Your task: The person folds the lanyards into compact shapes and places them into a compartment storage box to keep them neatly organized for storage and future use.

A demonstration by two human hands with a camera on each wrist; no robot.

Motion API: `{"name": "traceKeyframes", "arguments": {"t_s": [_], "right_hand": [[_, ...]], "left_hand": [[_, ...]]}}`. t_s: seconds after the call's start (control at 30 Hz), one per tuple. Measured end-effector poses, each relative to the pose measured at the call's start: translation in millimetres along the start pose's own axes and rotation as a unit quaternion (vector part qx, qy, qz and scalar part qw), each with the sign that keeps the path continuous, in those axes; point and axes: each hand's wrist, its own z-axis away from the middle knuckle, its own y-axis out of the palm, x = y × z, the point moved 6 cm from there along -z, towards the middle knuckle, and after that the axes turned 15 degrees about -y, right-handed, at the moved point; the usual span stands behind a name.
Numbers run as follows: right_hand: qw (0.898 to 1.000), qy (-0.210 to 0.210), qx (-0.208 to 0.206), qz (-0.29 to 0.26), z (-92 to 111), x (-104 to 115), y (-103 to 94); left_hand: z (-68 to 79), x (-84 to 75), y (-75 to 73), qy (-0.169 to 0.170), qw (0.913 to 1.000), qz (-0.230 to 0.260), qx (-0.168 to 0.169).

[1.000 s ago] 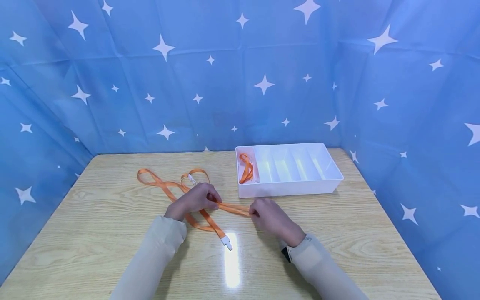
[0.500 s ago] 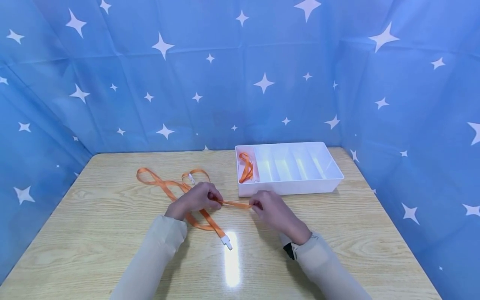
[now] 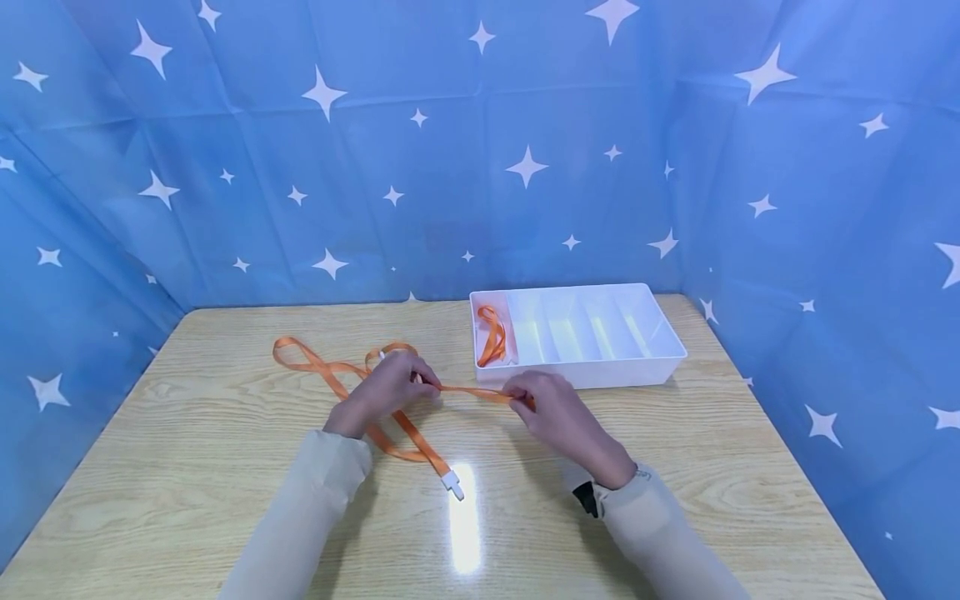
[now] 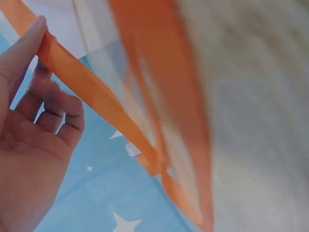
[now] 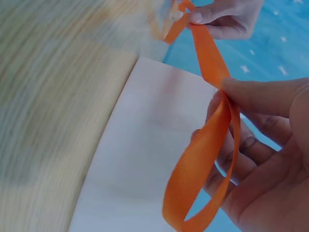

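Note:
An orange lanyard (image 3: 480,392) is stretched between my two hands, just in front of the white box. My left hand (image 3: 393,385) pinches it between thumb and fingers, and a short end with a white fitting (image 4: 132,149) trails from it in the left wrist view. At the other end my right hand (image 3: 553,417) pinches the strap; a loop (image 5: 193,179) hangs below the thumb in the right wrist view. Under and beside the left hand, another orange lanyard (image 3: 322,364) lies spread on the table, its white clip (image 3: 452,483) pointing toward the front.
The white divided box (image 3: 585,375) stands at the back right of the wooden table (image 3: 187,467). Its leftmost compartment holds a folded orange lanyard (image 3: 492,337). Blue star-printed cloth (image 3: 450,142) hangs behind the table and along its sides.
Both hands have lifted slightly away from the front, the right one also shifting right. The strap between them has grown longer and narrower to view. The spread lanyard's front clip has stayed put.

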Motion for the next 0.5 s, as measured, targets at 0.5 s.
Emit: {"name": "traceKeyframes", "arguments": {"t_s": [0.5], "right_hand": [[0.996,-0.028,-0.076,0.024,3,5,-33.0]], "left_hand": [[10.8,-32.1,-27.6,0.025,0.9991,0.032,-0.006]]}}
